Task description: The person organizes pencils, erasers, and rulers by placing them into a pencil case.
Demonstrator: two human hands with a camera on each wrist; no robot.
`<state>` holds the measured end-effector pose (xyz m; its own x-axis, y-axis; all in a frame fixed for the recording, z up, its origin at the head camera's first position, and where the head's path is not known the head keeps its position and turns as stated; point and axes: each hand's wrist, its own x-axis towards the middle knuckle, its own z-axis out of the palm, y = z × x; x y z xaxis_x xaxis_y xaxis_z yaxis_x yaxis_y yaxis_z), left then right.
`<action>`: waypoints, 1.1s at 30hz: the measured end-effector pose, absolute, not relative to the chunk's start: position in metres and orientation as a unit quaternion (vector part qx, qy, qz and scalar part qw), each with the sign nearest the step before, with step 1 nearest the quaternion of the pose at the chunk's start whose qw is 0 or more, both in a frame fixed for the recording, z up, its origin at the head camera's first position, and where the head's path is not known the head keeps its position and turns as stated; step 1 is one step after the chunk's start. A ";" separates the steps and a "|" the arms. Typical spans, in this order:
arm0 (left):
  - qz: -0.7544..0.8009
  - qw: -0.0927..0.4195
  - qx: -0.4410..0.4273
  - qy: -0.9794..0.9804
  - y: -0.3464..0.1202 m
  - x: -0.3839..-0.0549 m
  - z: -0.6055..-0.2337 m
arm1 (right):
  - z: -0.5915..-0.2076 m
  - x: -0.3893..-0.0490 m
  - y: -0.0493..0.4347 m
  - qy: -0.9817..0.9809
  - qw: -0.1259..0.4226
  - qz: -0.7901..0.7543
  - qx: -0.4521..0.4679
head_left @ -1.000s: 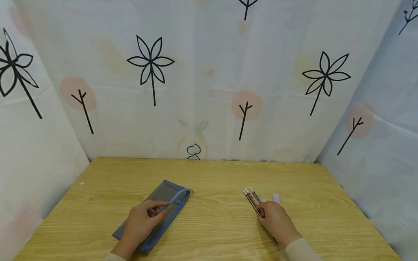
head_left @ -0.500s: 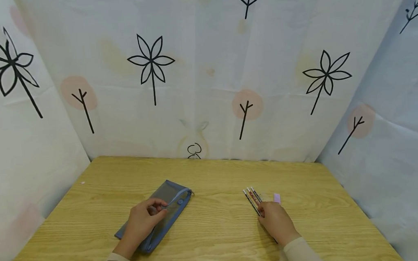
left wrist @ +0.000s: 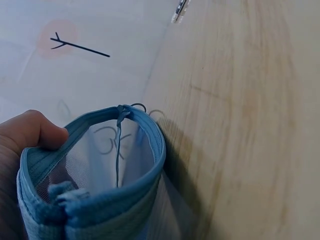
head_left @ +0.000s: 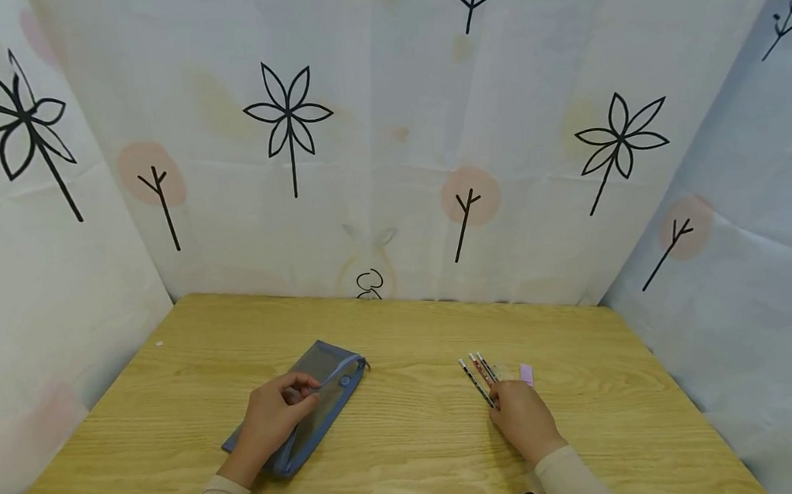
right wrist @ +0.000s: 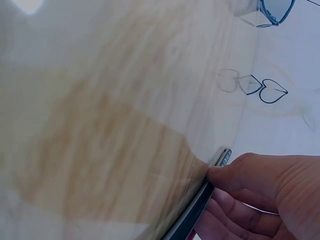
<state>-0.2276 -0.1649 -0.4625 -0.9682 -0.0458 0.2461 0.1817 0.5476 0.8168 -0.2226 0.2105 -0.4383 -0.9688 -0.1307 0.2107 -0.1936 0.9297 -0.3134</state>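
A blue mesh zip pouch point(head_left: 320, 417) lies slanted on the left of the table, its zipped mouth unzipped. My left hand point(head_left: 272, 412) pinches one edge of that mouth; in the left wrist view the opening point(left wrist: 107, 112) is held wide and round, with the thumb over the rim. Over on the right, my right hand point(head_left: 523, 417) grips several slim patterned pencils point(head_left: 477, 384) close to the tabletop, their pale ends fanned toward the back. One dark pencil point(right wrist: 192, 212) shows under the thumb in the right wrist view; my fingers cover the rest of the bunch.
A small lilac block point(head_left: 527, 375), perhaps an eraser, sits just behind my right hand. The wooden table point(head_left: 406, 370) ends at hanging patterned cloth point(head_left: 375, 163) at the back and sides. A tiny pale scrap point(head_left: 160, 344) lies at the far left.
The pencils' far ends have spread slightly apart in my right hand. My left hand keeps its pinch on the pouch; both hands otherwise stay nearly still, and the head view shifts slightly.
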 end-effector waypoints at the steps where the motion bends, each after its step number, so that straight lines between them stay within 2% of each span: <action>1: -0.474 0.120 -0.039 -0.872 -0.165 -0.228 -0.462 | -0.438 -0.223 0.210 -0.978 0.093 0.167 0.082; 21: -0.482 0.128 -0.049 -0.866 -0.165 -0.226 -0.456 | -0.435 -0.223 0.209 -0.972 0.065 0.214 0.068; 33: -0.483 0.135 -0.050 -0.864 -0.163 -0.226 -0.456 | -0.433 -0.223 0.206 -0.942 0.012 0.334 0.021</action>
<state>-0.2265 -0.1629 -0.4555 -0.9586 -0.0434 0.2813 0.2168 0.5291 0.8204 -0.2229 0.2060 -0.4329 -0.9989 -0.0304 0.0369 -0.0469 0.7762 -0.6287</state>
